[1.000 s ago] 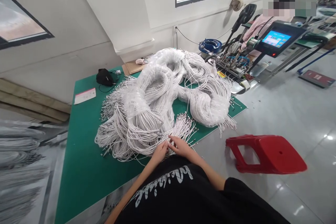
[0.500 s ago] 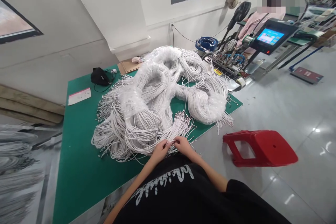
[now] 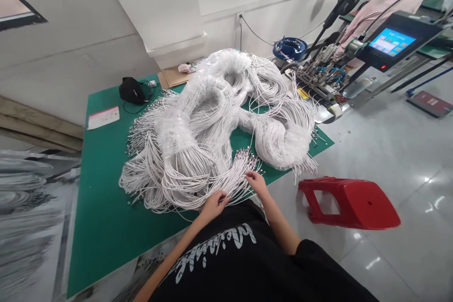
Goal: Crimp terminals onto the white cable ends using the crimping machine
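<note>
In the head view, a big pile of white wires (image 3: 186,174) is spread over the green desk (image 3: 102,207), and parts of it are wrapped in clear plastic (image 3: 173,134). The left hand (image 3: 215,204) is held at the near side of the pile, with its fingers bent. The right hand (image 3: 256,182) is held apart from it, near the loose wire ends (image 3: 244,158). Each grip looks narrow, but whether a wire is held cannot be told. A red stool (image 3: 370,203) is seen beside the desk.
</note>
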A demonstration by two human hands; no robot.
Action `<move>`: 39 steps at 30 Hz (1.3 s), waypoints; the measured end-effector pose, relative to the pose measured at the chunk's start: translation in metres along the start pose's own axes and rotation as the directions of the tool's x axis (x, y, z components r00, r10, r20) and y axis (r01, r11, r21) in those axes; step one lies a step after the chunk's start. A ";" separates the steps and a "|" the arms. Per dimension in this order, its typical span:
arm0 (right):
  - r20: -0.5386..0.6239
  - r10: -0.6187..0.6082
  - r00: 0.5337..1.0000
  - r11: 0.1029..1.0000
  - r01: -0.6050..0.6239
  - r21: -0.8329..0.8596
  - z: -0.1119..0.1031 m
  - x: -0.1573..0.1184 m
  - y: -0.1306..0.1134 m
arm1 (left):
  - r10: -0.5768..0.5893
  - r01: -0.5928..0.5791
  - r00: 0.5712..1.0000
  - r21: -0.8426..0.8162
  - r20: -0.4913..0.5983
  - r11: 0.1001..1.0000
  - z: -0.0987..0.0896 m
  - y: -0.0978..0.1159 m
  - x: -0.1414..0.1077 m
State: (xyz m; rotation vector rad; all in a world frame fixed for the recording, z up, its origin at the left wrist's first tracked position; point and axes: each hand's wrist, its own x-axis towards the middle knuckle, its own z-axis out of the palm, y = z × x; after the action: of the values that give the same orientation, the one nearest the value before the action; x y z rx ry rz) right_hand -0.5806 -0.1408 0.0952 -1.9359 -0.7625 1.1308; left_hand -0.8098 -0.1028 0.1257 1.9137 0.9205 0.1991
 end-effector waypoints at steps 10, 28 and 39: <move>0.085 0.181 0.980 0.976 -0.168 -0.139 0.010 0.083 -0.017 | -0.101 0.099 0.994 0.054 0.043 0.994 0.000 0.001 0.004; -0.108 0.105 0.989 0.861 -0.144 -0.487 -0.015 0.103 -0.010 | -0.208 0.206 0.976 0.029 0.067 0.978 0.001 -0.003 0.009; 0.060 0.174 0.983 0.960 -0.156 -0.231 -0.009 0.127 -0.007 | -0.192 0.193 0.977 -0.002 0.092 0.981 -0.003 -0.002 0.008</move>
State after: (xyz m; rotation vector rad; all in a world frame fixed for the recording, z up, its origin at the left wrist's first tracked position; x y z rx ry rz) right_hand -0.5190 -0.0401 0.0472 -2.1888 -0.8138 1.2745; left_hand -0.8067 -0.0944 0.1237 1.7958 1.0329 0.0012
